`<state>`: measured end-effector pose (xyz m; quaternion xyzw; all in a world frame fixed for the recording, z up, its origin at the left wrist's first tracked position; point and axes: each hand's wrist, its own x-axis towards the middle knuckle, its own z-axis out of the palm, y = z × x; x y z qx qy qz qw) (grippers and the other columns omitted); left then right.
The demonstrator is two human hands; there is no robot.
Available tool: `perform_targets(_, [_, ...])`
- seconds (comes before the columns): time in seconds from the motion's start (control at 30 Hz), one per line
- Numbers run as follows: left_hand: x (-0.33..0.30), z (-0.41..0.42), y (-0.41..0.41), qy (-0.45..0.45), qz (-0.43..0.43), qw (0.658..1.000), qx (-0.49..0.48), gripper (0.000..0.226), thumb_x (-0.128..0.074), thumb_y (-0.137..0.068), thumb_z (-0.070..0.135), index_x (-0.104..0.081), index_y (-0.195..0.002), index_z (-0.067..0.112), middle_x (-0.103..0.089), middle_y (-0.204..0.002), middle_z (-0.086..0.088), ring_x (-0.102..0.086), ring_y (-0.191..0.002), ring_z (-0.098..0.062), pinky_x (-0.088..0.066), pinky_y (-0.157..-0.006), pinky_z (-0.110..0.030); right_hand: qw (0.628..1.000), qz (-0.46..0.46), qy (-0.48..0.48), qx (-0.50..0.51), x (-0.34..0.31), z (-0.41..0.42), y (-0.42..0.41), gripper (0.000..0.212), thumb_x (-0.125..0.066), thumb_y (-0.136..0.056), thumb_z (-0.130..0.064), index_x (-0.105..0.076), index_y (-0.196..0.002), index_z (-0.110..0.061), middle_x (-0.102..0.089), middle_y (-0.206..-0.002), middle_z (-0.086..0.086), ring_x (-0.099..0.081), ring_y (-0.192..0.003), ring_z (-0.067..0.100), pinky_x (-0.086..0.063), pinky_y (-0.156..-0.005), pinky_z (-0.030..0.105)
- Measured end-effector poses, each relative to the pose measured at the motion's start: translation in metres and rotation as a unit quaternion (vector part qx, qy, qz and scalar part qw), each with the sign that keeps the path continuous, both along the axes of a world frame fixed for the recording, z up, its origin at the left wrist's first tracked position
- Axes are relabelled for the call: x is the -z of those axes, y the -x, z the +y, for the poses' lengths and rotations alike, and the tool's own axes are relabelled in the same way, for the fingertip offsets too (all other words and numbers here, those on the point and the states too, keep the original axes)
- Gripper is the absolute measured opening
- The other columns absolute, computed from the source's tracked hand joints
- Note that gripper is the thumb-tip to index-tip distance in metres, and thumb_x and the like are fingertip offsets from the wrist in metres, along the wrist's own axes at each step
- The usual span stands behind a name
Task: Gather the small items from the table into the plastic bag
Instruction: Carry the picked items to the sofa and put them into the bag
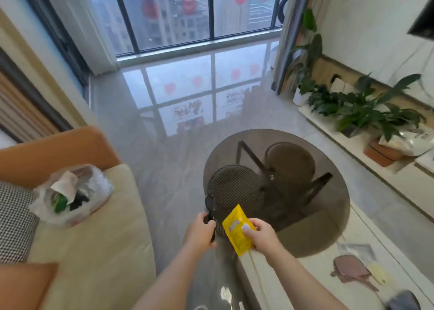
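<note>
My left hand grips a small dark object with a round end, perhaps sunglasses. My right hand pinches a yellow packet by its right edge. Both hands hover over the gap between the sofa and the table. The clear plastic bag lies open on the cream sofa seat at the left, with paper, a green item and dark items inside. On the white table at the lower right lie a pink pouch, a pale yellow item and a clear sachet.
A round smoked-glass table top spreads ahead, with two round stools showing beneath it. Potted plants line a low white shelf on the right. An orange cushion and a checked cushion lie on the sofa. Glossy floor runs to the window.
</note>
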<state>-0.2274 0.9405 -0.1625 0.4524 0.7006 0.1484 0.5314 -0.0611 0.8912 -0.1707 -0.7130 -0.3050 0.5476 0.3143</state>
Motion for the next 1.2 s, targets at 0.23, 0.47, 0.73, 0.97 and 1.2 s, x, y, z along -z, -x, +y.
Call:
perform_targets(0.23, [-0.012,0.049,0.128,-0.026,0.054,0.996,-0.069,0.023,-0.047,-0.09,0.013,-0.056,-0.112,0.014,-0.06,-0.08,-0.002,-0.061,-0.052,-0.01,-0.049,-0.05,-0.021,0.999,0.013,-0.006,-0.038,-0.015,0.082,0.112,0.006,-0.064,-0.088,-0.009,-0.06,-0.088,-0.015,-0.066,-0.091,0.011,-0.065,-0.082,0.025,-0.057,-0.074,0.044])
perform_targets(0.47, [-0.012,0.065,0.216,-0.046,0.049,0.985,-0.162,0.011,-0.056,-0.086,0.014,-0.065,-0.091,0.017,-0.067,-0.085,-0.01,-0.071,-0.075,-0.029,-0.06,-0.072,-0.043,0.994,0.058,0.007,-0.094,-0.024,0.143,0.202,0.025,-0.06,-0.091,-0.003,-0.058,-0.116,-0.001,-0.061,-0.089,0.011,-0.06,-0.06,0.012,-0.048,-0.041,0.017])
perform_targets(0.73, [-0.006,0.087,0.266,-0.043,0.038,0.958,-0.28,0.012,-0.056,-0.09,0.013,-0.063,-0.1,0.017,-0.062,-0.087,-0.003,-0.07,-0.074,-0.028,-0.06,-0.071,-0.038,0.981,0.038,0.042,-0.183,-0.016,0.207,0.271,0.008,-0.059,-0.09,0.001,-0.057,-0.089,-0.007,-0.059,-0.078,0.008,-0.058,-0.063,0.016,-0.053,-0.055,0.026])
perform_targets(0.97, [-0.008,0.129,0.299,-0.028,0.093,0.935,-0.34,0.016,-0.05,-0.095,0.027,-0.059,-0.094,0.013,-0.064,-0.08,-0.001,-0.072,-0.074,-0.024,-0.059,-0.076,-0.042,0.954,0.01,0.037,-0.296,-0.002,0.28,0.309,0.016,-0.063,-0.084,0.0,-0.06,-0.074,-0.012,-0.06,-0.069,0.008,-0.056,-0.063,0.019,-0.046,-0.055,0.025])
perform_targets(1.2, [-0.006,0.163,0.315,-0.005,0.096,0.915,-0.391,0.018,-0.047,-0.095,0.025,-0.059,-0.1,0.013,-0.063,-0.078,-0.001,-0.071,-0.075,-0.028,-0.058,-0.08,-0.043,0.937,0.001,0.035,-0.349,-0.001,0.34,0.343,0.019,-0.063,-0.085,-0.001,-0.061,-0.074,-0.015,-0.06,-0.075,0.008,-0.063,-0.074,0.026,-0.056,-0.072,0.038])
